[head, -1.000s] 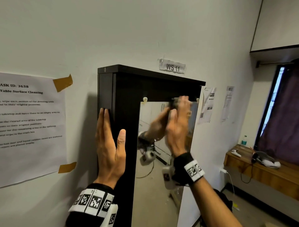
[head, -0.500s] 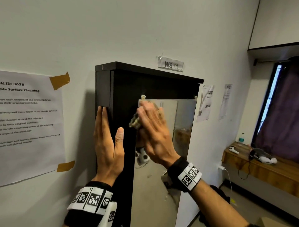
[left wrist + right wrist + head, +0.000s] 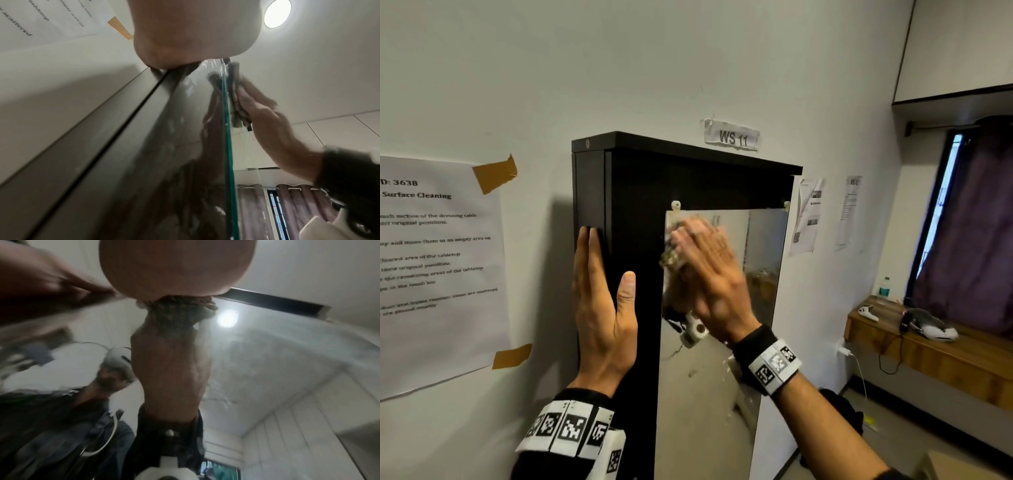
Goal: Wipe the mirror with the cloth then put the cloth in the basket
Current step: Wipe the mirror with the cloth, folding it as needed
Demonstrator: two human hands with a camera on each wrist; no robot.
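A pale wall (image 3: 619, 68) fills most of what I see, with a printed sheet (image 3: 438, 274) taped to it on my left and a small label reading WS 11 (image 3: 732, 136) above a tall black cabinet (image 3: 640, 192); further right a wooden surface (image 3: 928, 349) runs under a window with a purple curtain (image 3: 976, 240), and a small bottle (image 3: 884, 287) stands on it near the window.

The mirror (image 3: 722, 394) is fixed to the front of the cabinet, its top edge held by two small clips; my left hand (image 3: 602, 308) lies flat against the cabinet's left edge, fingers straight and together, thumb spread apart onto the front face, gripping nothing.

My right hand (image 3: 709, 274) presses the cloth (image 3: 671, 257) against the upper left corner of the mirror; the fingers look stretched out over it, though they are blurred, and a bit of the checked, brownish cloth shows at the mirror's left edge; from my left wrist the folded cloth (image 3: 238, 104) sits sandwiched between my palm and the glass; from my right wrist it (image 3: 179, 316) is bunched under the heel of my hand (image 3: 176, 272).

Both wrists wear black bands with square printed markers; the basket is not in any view.
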